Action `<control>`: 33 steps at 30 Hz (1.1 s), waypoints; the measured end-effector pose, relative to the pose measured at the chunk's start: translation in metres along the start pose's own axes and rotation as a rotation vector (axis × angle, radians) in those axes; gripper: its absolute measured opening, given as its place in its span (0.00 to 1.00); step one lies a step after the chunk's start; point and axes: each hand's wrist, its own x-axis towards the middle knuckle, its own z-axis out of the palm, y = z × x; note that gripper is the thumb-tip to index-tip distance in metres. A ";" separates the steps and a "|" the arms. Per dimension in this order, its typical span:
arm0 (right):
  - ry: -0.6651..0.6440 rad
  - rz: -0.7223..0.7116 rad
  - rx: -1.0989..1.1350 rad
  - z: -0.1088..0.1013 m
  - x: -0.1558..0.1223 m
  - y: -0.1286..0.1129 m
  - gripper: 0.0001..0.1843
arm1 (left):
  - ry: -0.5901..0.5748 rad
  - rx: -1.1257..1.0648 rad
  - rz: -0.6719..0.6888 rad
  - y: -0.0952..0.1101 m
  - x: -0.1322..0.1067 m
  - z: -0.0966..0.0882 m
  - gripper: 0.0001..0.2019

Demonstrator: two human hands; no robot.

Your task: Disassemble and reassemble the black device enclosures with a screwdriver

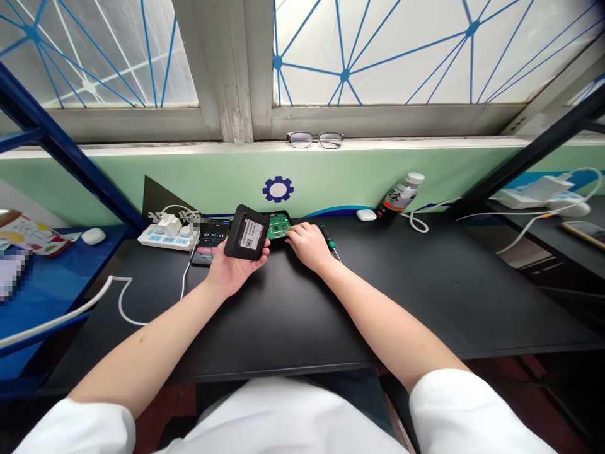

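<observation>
My left hand (231, 271) is closed around a black plastic cover (236, 234), raised above the desk and tilted. A white label with printed codes (251, 234) faces up on it. Just to the right, a green circuit board (278, 226) sits in a black casing (285, 214), partly hidden behind the cover. My right hand (306, 244) has its fingers curled over the right edge of the board and casing; the fingertips are partly hidden. Beside that hand lies a screwdriver (327, 236) with a black and green handle, its shaft pointing toward me.
A phone showing a timer (212, 236) and a white power strip (165, 238) with cables lie to the left. A bottle (401, 197) and a small white case (366, 215) stand at the back right of the black desk (293, 334). Glasses (315, 140) rest on the sill.
</observation>
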 end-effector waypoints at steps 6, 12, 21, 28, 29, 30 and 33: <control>0.108 -0.105 -0.017 -0.030 -0.015 -0.006 0.15 | 0.025 0.015 0.025 0.008 0.001 -0.012 0.36; 0.022 -0.263 0.030 -0.074 -0.027 -0.020 0.14 | 0.118 0.201 0.201 0.002 0.010 -0.031 0.35; -0.224 -0.423 0.117 -0.078 -0.028 -0.022 0.10 | 0.182 0.330 0.356 -0.003 0.014 -0.042 0.36; -0.346 -0.417 0.165 -0.083 -0.028 -0.029 0.08 | 0.168 0.346 0.351 -0.009 0.017 -0.054 0.47; -0.371 -0.408 0.163 -0.085 -0.027 -0.030 0.08 | 0.162 0.350 0.351 -0.009 0.018 -0.055 0.47; -0.401 -0.397 0.157 -0.087 -0.027 -0.031 0.08 | 0.160 0.355 0.353 -0.009 0.018 -0.055 0.47; -0.509 -0.360 0.133 -0.093 -0.025 -0.033 0.07 | 0.191 0.369 0.367 -0.009 0.017 -0.054 0.41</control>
